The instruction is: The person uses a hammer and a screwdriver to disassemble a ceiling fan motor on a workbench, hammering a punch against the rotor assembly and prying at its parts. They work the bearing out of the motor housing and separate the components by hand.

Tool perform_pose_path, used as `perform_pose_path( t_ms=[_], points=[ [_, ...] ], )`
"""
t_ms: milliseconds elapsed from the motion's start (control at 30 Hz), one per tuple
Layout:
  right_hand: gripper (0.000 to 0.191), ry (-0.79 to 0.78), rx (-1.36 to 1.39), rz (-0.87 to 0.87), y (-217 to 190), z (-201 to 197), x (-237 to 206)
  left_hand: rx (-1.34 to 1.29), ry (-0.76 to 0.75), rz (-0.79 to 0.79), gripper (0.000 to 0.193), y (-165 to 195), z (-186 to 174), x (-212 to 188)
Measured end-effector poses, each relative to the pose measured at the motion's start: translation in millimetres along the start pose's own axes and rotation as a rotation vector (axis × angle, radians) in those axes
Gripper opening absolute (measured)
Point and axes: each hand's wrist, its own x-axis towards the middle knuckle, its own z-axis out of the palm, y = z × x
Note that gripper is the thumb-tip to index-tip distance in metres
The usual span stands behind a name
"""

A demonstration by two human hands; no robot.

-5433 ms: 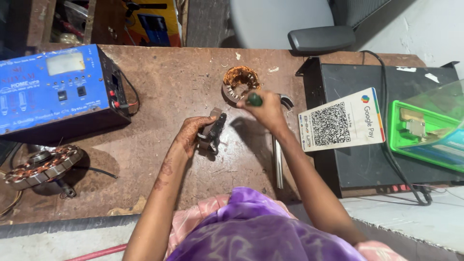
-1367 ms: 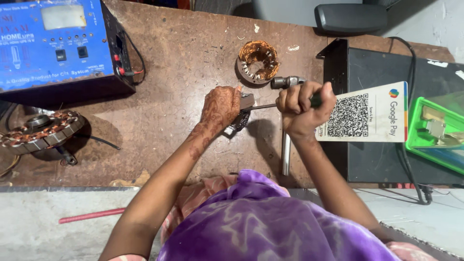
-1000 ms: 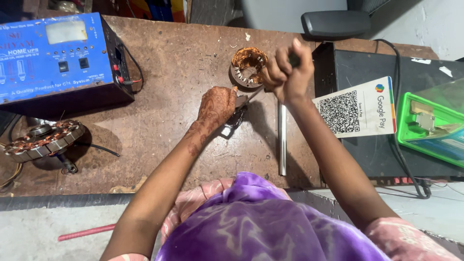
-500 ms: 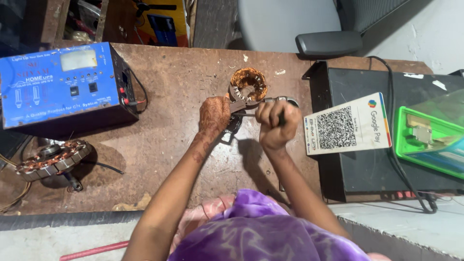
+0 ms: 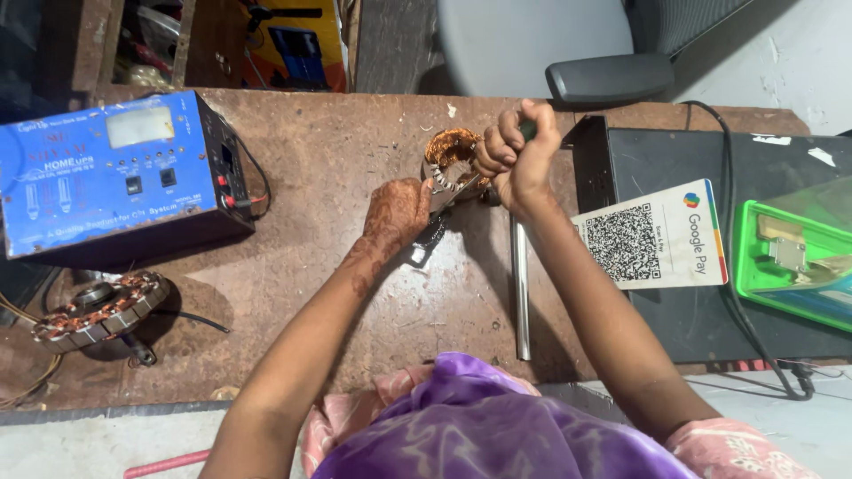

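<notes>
My left hand [image 5: 398, 213] presses down on a small dark metal part [image 5: 428, 241] lying on the brown workbench [image 5: 337, 293]. My right hand [image 5: 519, 158] is fisted around the dark green handle of a screwdriver-like tool [image 5: 530, 129]. The tool's thin shaft [image 5: 465, 189] slants down toward the fingers of my left hand. Just behind both hands sits a round stator with copper windings [image 5: 446, 153]. A long steel rod [image 5: 520, 284] lies on the bench under my right forearm.
A blue power unit [image 5: 115, 177] with wires stands at the left, and a second copper-wound stator [image 5: 98, 306] lies in front of it. At the right, a black box [image 5: 710, 302] carries a printed code card [image 5: 652, 235] and a green tray [image 5: 790, 262]. A chair armrest [image 5: 608, 80] is beyond the bench.
My right hand with the tool has risen and shifted away from my left hand, after going up and down in the earlier frames. My left hand stays on the metal part.
</notes>
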Motion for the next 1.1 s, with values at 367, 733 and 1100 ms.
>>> perform_pose_path(
  t_ms=[367,733,1100],
  points=[
    [0.048,-0.054,0.274,0.363,-8,-30,57,-0.075,-0.056,-0.048,0.054,3,-8,6],
    [0.044,0.061,-0.181,-0.711,48,8,-64,-0.177,0.146,-0.094,0.056,-14,-1,11],
    [0.047,0.047,-0.116,-0.263,15,-1,-67,0.090,-0.154,0.193,0.044,31,-5,-7]
  ],
)
